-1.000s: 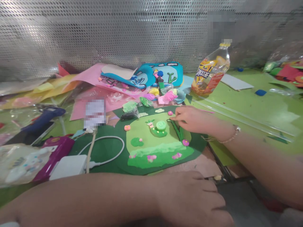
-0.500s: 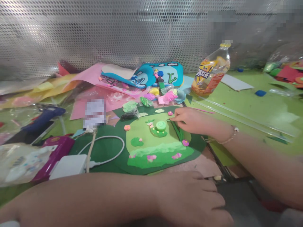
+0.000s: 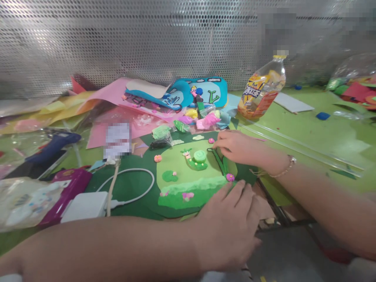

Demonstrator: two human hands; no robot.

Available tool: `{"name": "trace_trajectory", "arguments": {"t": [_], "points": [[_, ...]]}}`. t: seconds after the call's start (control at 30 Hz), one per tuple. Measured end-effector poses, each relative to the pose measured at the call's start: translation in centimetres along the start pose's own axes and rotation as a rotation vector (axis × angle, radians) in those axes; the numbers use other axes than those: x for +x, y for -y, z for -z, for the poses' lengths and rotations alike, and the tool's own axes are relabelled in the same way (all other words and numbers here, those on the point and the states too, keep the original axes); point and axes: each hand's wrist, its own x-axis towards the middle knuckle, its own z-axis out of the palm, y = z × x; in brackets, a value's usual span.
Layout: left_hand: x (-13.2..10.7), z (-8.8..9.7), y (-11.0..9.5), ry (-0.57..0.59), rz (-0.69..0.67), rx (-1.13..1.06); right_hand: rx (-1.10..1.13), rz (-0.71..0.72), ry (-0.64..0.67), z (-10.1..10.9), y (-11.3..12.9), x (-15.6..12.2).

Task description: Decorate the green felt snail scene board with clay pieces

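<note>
The left hand (image 3: 230,219) and right hand (image 3: 235,147) are bare, their forearms (image 3: 320,192) uncovered; just behind the right hand a thin, pale beaded bracelet (image 3: 283,170) rings the wrist, bearing a small shiny charm (image 3: 293,159); well behind the left hand, up the arm, shows a white edge (image 3: 9,278), too cropped to identify

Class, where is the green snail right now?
In the head view, the green snail lies near mid-picture on the light green panel, left of the person's right hand.

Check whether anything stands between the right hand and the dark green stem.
Nothing visible does: the right hand is by the curled upper end of the dark green stem; the magenta flower lies at the lower end, out of the way.
</note>
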Motion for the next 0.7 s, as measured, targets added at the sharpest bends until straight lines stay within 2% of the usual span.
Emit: {"name": "trace_trajectory", "arguments": {"t": [0.2,0.7], "points": [[0.03,-0.68,0.08,0.086,0.025,-0.010,-0.008,0.036,-0.006,-0.06,0.01,-0.05],[-0.10,-0.44,0.21,0.079,-0.007,0.041,0.020,0.053,-0.024,-0.18,-0.10,0.00]]}}
